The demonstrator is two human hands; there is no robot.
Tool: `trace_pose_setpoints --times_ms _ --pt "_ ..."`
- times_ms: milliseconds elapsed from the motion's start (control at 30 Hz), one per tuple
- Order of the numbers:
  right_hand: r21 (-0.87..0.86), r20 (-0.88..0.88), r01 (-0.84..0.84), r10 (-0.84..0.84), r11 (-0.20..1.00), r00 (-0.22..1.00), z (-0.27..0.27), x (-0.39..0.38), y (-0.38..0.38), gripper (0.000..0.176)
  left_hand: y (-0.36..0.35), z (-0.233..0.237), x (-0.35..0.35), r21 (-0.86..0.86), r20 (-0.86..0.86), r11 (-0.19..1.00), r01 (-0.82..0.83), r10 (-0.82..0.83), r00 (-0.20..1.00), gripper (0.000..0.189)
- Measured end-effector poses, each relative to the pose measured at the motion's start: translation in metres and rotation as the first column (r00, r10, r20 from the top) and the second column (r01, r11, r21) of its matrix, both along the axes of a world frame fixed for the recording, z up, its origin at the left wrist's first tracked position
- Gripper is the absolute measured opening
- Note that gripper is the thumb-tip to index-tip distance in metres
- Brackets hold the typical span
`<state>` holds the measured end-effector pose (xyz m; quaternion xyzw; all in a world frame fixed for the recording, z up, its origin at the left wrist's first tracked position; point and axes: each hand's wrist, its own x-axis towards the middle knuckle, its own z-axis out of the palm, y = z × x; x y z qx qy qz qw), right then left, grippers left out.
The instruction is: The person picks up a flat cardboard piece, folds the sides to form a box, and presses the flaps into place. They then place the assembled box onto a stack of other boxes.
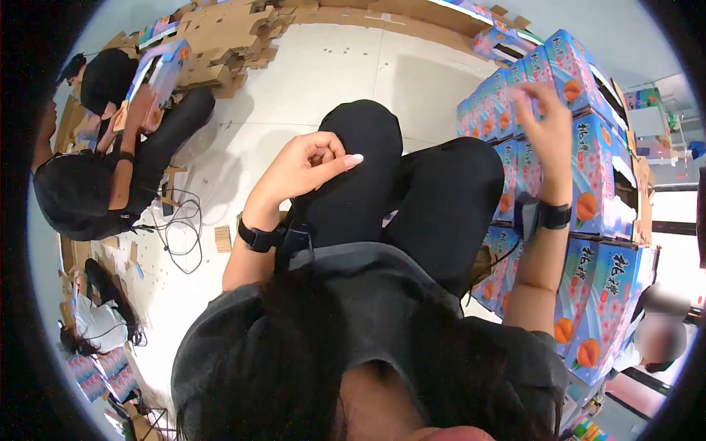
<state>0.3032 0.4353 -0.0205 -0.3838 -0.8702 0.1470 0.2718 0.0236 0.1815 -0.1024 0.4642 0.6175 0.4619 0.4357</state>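
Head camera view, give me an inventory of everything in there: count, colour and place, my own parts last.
Printed cardboard boxes: many, blue and pink, stacked at right
Held printed carton: one, blue and pink, upper left
Flattened cardboard: many pieces, brown, top left
Tile floor: one, white, centre
Looped thin cable: count unclear, black, floor at left
Co-workers in dark clothes: count unclear, black, left
Co-worker in pale top: one, white, lower left
Edge clutter: too small to count
Wristbands: two, black, one per wrist
Trousers: one pair, black, centre
Shirt: one, dark grey, bottom
Left hand: one, bare, over left thigh
Right hand: one, bare, before stacked boxes
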Motion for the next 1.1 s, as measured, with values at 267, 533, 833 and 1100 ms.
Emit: trace_pose_setpoints --times_ms 267,533,833,1100 --pt "-0.447 0.115 -0.152 0.225 0.881 0.968 -0.087 0.001 -0.012 0.046 -0.005 -0.005 0.001 0.002 -0.132 1.0 -0.03 0.03 0.991 0.014" --pt "0.297 -0.234 -0.015 0.088 0.955 0.968 -0.07 -0.001 -0.066 0.042 0.007 0.015 0.006 0.615 -0.411 0.777 -0.134 0.461 0.786 0.061" --pt "0.093 -0.246 0.044 -0.02 0.995 0.969 -0.079 0.004 -0.071 0.016 0.009 0.02 0.004 0.285 -0.665 0.907 0.311 -0.047 0.745 0.048" --pt "0.063 0.028 -0.165 0.163 0.984 0.986 -0.081 -0.007 -0.071 0.032 -0.003 0.029 0.004 0.214 -0.62 0.903 0.373 -0.169 0.766 0.072"
